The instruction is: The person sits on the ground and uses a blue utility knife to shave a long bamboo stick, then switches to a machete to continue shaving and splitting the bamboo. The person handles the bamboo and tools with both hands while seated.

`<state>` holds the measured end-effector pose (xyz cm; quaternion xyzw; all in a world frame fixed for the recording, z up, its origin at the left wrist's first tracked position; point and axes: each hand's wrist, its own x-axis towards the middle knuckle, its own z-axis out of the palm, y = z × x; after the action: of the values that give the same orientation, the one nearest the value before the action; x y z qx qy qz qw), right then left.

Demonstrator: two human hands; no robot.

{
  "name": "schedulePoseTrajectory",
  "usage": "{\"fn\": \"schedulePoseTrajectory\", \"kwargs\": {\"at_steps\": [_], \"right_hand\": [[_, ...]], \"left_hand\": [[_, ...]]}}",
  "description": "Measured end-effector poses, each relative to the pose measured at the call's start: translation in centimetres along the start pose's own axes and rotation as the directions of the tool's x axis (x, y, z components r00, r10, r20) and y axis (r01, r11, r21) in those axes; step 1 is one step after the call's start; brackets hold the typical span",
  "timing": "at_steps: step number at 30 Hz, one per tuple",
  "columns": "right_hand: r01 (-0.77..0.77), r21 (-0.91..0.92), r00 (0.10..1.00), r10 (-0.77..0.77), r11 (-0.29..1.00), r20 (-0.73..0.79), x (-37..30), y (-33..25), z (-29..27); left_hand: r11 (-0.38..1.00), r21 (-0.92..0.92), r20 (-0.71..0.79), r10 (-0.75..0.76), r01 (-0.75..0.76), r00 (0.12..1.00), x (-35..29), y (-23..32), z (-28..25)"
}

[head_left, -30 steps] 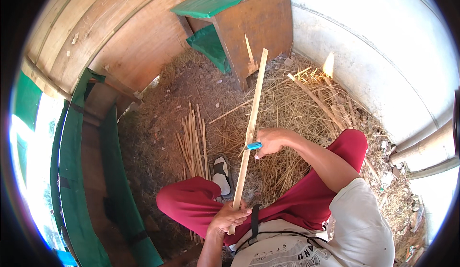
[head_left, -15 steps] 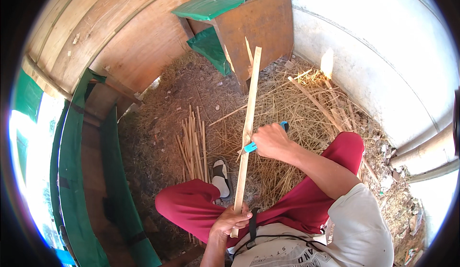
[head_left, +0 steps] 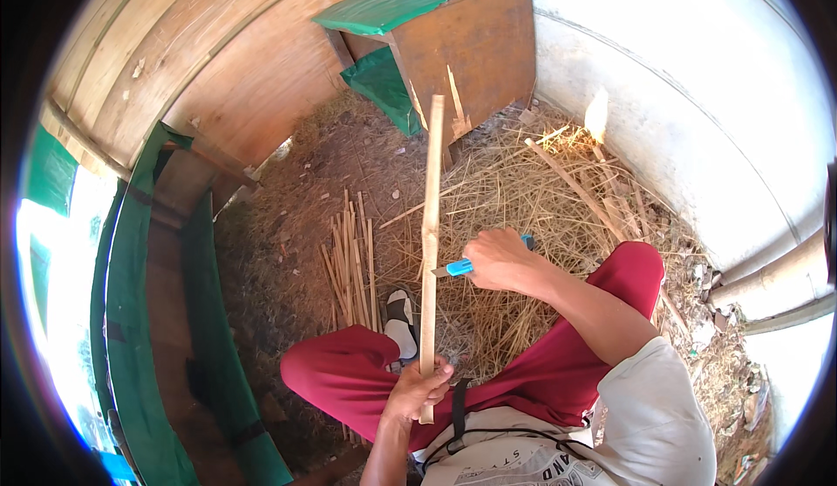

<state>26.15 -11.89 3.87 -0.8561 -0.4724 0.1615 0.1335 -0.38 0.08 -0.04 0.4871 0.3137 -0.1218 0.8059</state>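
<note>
"Pale wood first: where does the strip (head_left: 430, 198) lie?"

"Lengthwise in my remote view, pointing away from the wearer. Its near end is in the left hand (head_left: 418, 390), thumb and fingers clamped round it. The right hand (head_left: 501, 259) has its fingers closed on a blue cutter (head_left: 459, 267), whose blade (head_left: 440, 272) meets the strip's right edge at about mid-length; whether it bites, I cannot tell."

"How far along is the work?"

"Partway, I judge. The strip already has its long, narrow form, and paring along the edge seems to be the step in hand. How much edge is left to pare, I cannot make out."

"And moving outward?"

"A pile of slender strips (head_left: 353, 264) lies beside the foot (head_left: 401, 333), on its left; these look to me cut already. Loose straw (head_left: 514, 194) spreads to the right, and beyond it I see a brown wooden box (head_left: 475, 59) with a green cover (head_left: 410, 2)."
</note>
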Motion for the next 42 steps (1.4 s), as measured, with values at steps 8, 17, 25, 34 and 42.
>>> {"fn": "schedulePoseTrajectory", "kwargs": {"at_steps": [8, 17, 25, 34, 42], "right_hand": [[-0.223, 0.322, 0.975, 0.216, 0.92, 0.058, 0.9, 0.4, 0.6], [-0.019, 0.926, 0.991, 0.13, 0.377, -0.033, 3.0, 1.7, 3.8], [-0.081, 0.899, 0.986, 0.168, 0.43, 0.009, 2.4, 0.1, 1.8], [-0.073, 0.841, 0.985, 0.171, 0.536, -0.024, 2.0, 0.4, 1.1], [0.024, 0.848, 0.98, 0.154, 0.53, -0.124, 2.2, 0.5, 1.7]], "left_hand": [[0.987, -0.159, 0.16, 0.023, 0.003, 0.987, 1.1, 0.4, -0.4], [0.998, 0.04, 0.031, 0.044, -0.045, 0.999, 1.6, 0.6, 1.9], [0.961, 0.191, -0.127, 0.224, -0.198, 0.966, 2.6, -0.8, 2.3], [0.98, -0.179, 0.184, 0.121, -0.088, 0.975, 2.0, 0.3, 1.0], [0.995, 0.014, -0.013, 0.098, -0.098, 0.995, 3.3, -0.4, 2.5]]}}
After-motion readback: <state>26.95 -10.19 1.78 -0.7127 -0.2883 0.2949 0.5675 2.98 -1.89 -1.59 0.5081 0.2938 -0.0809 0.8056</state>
